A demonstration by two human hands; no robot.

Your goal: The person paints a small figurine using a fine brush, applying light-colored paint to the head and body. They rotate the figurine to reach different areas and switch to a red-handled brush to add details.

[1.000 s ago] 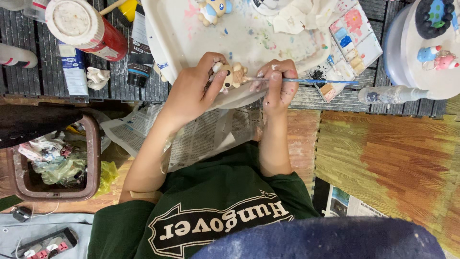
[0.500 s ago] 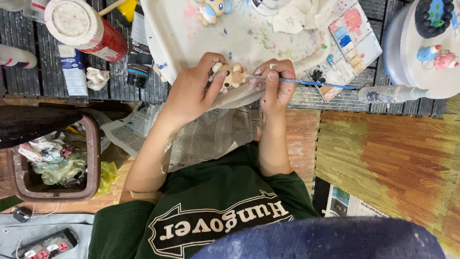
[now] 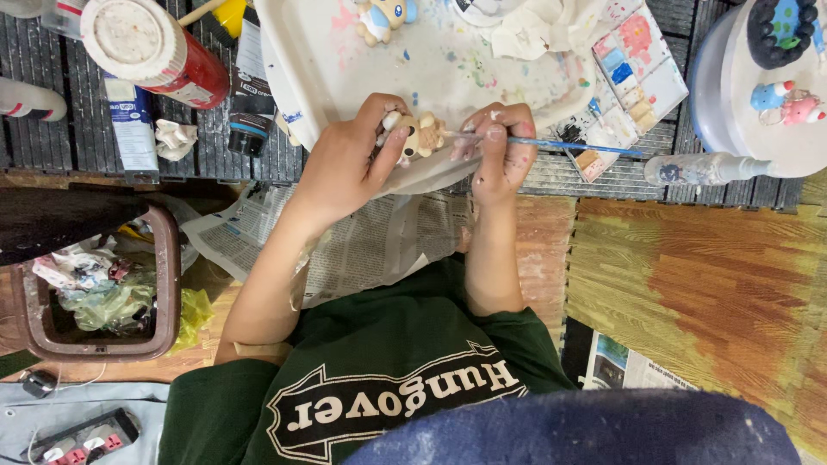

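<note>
At far left, a brown square waste bin stuffed with crumpled plastic and paper scraps, standing on the floor below the dark slatted tabletop. Up top, a red cylindrical can with a pale lid, lying tilted beside a black paint tube. Spread beneath the forearms, grey newspaper sheets. Toward the middle, the left hand, fingers curled and pressed around a small tan-and-white clay animal figurine (thumb on its lower side), held just over the near edge of a white paint-spattered tray. Just right of that, the right hand, fingertips pinched on a thin blue-handled paintbrush. Long axis of the brush nearly level, bristle end pointing left and touching the figurine, handle end trailing right over a white mixing palette with blue and pink squares. Farther right, a clear plastic bottle lying on its side, then a round white stand carrying small painted figures.
</note>
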